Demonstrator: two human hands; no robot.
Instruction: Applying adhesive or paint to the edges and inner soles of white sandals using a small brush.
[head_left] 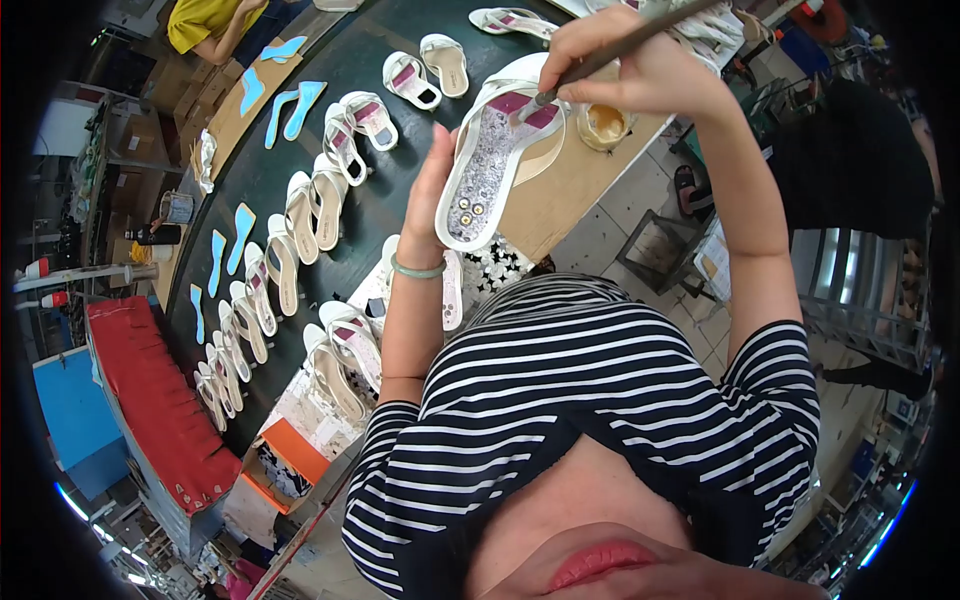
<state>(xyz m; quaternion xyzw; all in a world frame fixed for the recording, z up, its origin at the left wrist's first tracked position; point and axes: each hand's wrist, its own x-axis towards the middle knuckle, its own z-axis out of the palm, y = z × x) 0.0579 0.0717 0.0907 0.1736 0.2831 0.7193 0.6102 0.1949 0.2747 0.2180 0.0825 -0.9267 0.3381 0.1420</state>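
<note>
A: What do we see in the hands?

B: We see the left hand [430,190] closed around the edge of a white strappy sandal [487,165], thumb along its side and the other fingers mostly hidden. The right hand [650,70] pinches a long brush with a brown handle [660,27] between thumb and fingers, its tip at the sandal's inside, by a purple patch.

A: Where do we find the sandal itself?

B: We find it raised in front of the wearer's striped top [600,365], heel end nearest the body. Its grey speckled bed shows three round, brass-coloured dots at the heel.

A: And just beyond the hands?

B: Near the right wrist we spot a round pot with yellowish contents [605,127], at the edge of a flat brown board [570,205].

A: Farther out?

B: To the left we follow a curving line of white sandals with pale insoles [330,190] along a dark green tabletop [275,180], with light blue, sole-shaped pieces [305,108] on its far side. At lower left we note an open orange box [300,450] near a bulky red cover [160,390]. At upper left, we glimpse another person in yellow [205,22].
</note>
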